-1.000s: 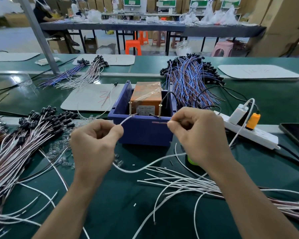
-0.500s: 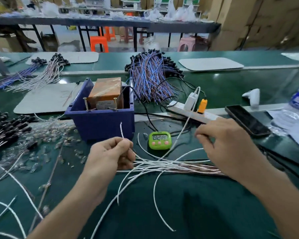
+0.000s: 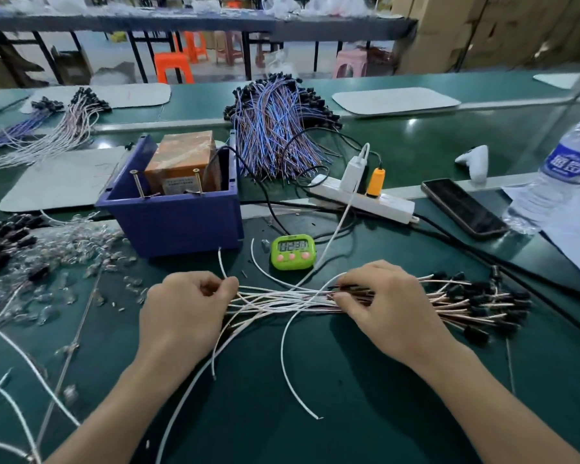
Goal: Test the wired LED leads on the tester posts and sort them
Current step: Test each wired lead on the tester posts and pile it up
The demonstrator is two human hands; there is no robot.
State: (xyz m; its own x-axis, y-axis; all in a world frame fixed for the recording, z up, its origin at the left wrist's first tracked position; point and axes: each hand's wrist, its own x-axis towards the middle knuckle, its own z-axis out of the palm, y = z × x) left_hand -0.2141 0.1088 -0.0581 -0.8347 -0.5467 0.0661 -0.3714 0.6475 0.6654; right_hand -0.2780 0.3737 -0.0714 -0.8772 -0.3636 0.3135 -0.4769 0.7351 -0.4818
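Along the left edge of the green desk (image 3: 349,413) lies a heap of black-capped leads (image 3: 4,239), with small clear lenses (image 3: 81,242) scattered just beside it. Farther back, purple and white bundles (image 3: 57,128) rest near a grey mat (image 3: 61,179).

Next comes a blue bin (image 3: 171,226) holding an orange tester box (image 3: 181,155). Two brass posts (image 3: 137,184) stand upright at the box's near side, and nothing touches them.

Below the bin, the left hand (image 3: 185,306) is curled, with thumb and forefinger pinching a white lead (image 3: 221,262) whose free end sticks up toward the bin. That hand sits at the left end of a bundle of leads (image 3: 282,299) lying flat across the desk between both hands. Loose white strands curve off the bundle toward the viewer.

Just behind the bundle stands a green timer (image 3: 292,252); its digits are too blurred to read. Well behind that is a thick pile of blue and purple leads (image 3: 275,135).

The right hand (image 3: 389,303) arches over the bundle, thumb and forefinger pinching a few strands while the other fingers stay bent. Beyond it, the bundle's black caps (image 3: 489,303) fan out to the right.

Behind lies a white power strip (image 3: 382,202) carrying a white charger (image 3: 354,169) and an orange plug (image 3: 375,180). To its right are a dark phone (image 3: 462,207), a small white object (image 3: 476,160) and a water bottle (image 3: 563,169).
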